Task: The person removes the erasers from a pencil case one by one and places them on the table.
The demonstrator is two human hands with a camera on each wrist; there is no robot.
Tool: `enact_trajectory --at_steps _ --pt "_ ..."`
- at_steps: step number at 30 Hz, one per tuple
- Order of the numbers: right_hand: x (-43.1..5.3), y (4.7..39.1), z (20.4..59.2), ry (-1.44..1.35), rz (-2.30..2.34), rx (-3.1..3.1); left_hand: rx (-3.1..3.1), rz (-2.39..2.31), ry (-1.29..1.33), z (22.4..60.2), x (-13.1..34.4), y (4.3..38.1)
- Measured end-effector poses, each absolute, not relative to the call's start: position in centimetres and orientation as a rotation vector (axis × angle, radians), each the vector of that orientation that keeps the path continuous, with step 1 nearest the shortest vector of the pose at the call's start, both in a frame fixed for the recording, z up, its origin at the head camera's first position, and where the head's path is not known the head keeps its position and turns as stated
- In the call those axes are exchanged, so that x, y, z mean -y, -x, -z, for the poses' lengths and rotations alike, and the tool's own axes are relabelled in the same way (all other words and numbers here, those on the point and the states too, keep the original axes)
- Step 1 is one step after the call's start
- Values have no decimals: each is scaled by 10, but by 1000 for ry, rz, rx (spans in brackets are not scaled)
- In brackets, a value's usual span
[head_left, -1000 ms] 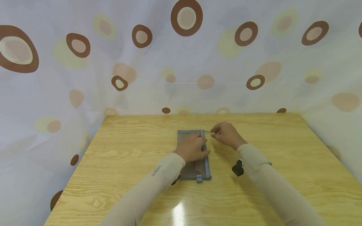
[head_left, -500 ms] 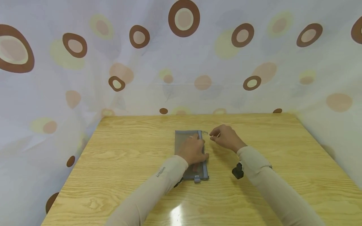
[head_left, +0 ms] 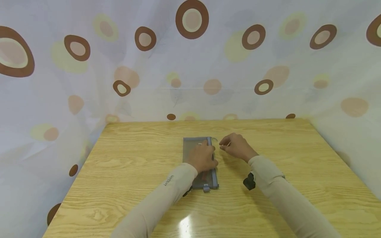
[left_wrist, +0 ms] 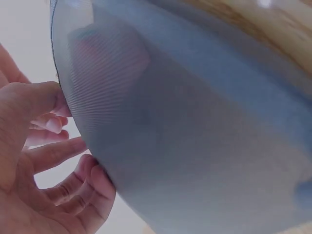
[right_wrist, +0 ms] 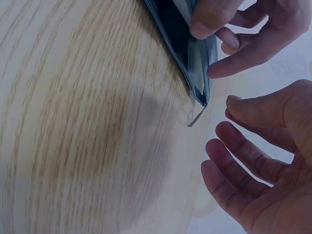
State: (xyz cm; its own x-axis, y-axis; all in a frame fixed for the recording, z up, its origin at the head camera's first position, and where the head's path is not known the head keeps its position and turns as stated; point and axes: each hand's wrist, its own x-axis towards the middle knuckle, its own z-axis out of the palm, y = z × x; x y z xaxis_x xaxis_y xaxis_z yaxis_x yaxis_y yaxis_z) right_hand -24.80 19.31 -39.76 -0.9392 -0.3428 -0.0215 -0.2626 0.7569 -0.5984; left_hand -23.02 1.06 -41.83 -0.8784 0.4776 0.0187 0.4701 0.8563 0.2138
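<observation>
A grey mesh zip pouch [head_left: 190,148] lies on the table, its zipped edge on the right. In the right wrist view the zip stands open, with a pale item [right_wrist: 195,58] inside the mouth. Something reddish shows through the mesh in the left wrist view. My left hand [head_left: 203,157] lies over the pouch, thumb and curled fingers gripping the edge by the zip. A cord zip pull [right_wrist: 196,117] hangs from the far corner. Just right of it is my right hand [head_left: 236,146], loosely curled, thumb apart from the fingers, holding nothing.
The wooden table [head_left: 134,152] spreads around the pouch. A pale curtain [head_left: 196,66] with brown and yellow circles rises behind it and at both sides. A small grey tab [head_left: 206,189] sticks out at the pouch's near end.
My right hand has moved away from the zip pull, slightly toward me. My left hand has shifted a little on the pouch, its fingers more curled at the edge. The view has turned slightly right.
</observation>
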Motion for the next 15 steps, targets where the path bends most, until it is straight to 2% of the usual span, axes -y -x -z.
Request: enact_trajectory --at_steps 5,15 --pt "-193 248 398 499 927 -2828 -2921 -545 -707 413 -5 232" --pt "-190 247 398 507 911 -2825 -2754 -830 -775 400 13 233"
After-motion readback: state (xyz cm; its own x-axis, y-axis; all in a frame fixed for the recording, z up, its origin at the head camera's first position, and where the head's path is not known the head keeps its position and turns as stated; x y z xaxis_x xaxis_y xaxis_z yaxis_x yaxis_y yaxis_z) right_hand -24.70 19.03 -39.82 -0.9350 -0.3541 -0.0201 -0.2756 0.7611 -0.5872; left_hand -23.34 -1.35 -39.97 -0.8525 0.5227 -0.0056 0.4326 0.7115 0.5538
